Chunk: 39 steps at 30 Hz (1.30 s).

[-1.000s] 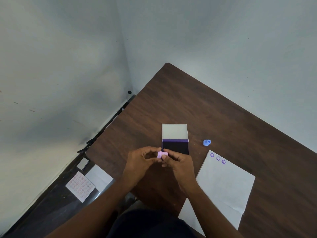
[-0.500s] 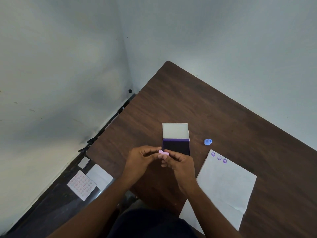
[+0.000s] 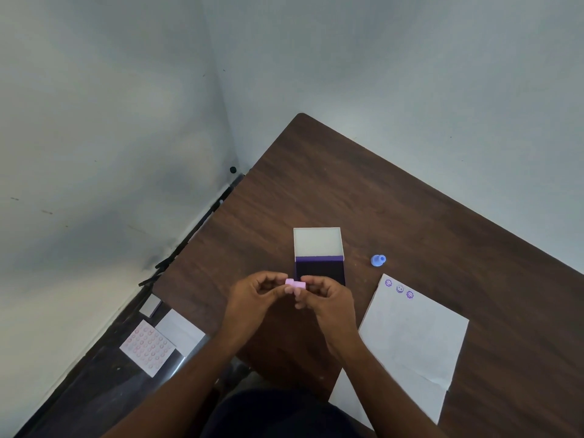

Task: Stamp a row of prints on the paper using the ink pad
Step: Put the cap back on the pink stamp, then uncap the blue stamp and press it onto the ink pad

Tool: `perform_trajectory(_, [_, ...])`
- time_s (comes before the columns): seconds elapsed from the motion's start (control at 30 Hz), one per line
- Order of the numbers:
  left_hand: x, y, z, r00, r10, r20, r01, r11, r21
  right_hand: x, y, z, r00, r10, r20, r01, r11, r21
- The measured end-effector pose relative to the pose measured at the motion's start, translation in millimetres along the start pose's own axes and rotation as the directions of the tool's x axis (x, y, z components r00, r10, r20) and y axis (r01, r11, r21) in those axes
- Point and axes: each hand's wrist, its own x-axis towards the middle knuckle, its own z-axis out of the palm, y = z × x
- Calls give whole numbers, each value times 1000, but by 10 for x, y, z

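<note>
Far to the left of the grip, down on the dark floor, lay a sheet of pink round stickers (image 3: 147,348) with a plain white card (image 3: 180,332) touching its upper right edge, and a smaller pale card (image 3: 150,305) just beyond them; the left hand (image 3: 256,301) was curled over the near edge of the brown table (image 3: 331,184), its thumb and fingers pinched on the left end of a small pink stamp (image 3: 295,284); the right hand (image 3: 328,303) met it from the other side, fingertips closed on the stamp's right end, so that both hands held the one piece between them, lifted clear of the tabletop. Just beyond the grip sat the ink pad (image 3: 319,269), its dark purple pad uncovered and its pale lid (image 3: 317,242) thrown back flat on the far side; the right knuckles overlapped the pad's near edge in the view, and contact could not be judged. To the right of the grip and a little farther off stood a blue stamp (image 3: 378,260), alone on the wood; near it, right of the right hand, lay the white paper (image 3: 410,339), with three purple prints (image 3: 399,288) in a short row along its top left corner.
</note>
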Motion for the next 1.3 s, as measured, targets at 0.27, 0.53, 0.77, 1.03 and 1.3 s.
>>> perform_trajectory(0.27, [115, 183, 185, 999, 21, 46, -28, 986, 164, 223, -41, -351, 993, -43, -110, 18, 975, -219])
perform_trajectory(0.53, [394, 523, 617, 982, 122, 146, -166, 924, 345, 676, -137, -808, 925, -317, -210, 74, 692, -718])
perform_trajectory(0.77, [676, 690, 1057, 967, 180, 180, -245, 853, 461, 851, -124, -1012, 873, -442, -205, 67, 526, -848])
perform_trajectory(1.03, [873, 704, 1312, 975, 127, 183, -206, 827, 523, 1023, -36, -1129, 865, -446, -231, 55, 542, -839])
perform_trajectory(1.3, [870, 612, 1288, 977, 124, 175, -199, 822, 534, 1109, 56, -1081, 880, -423, -218, 52, 541, -840])
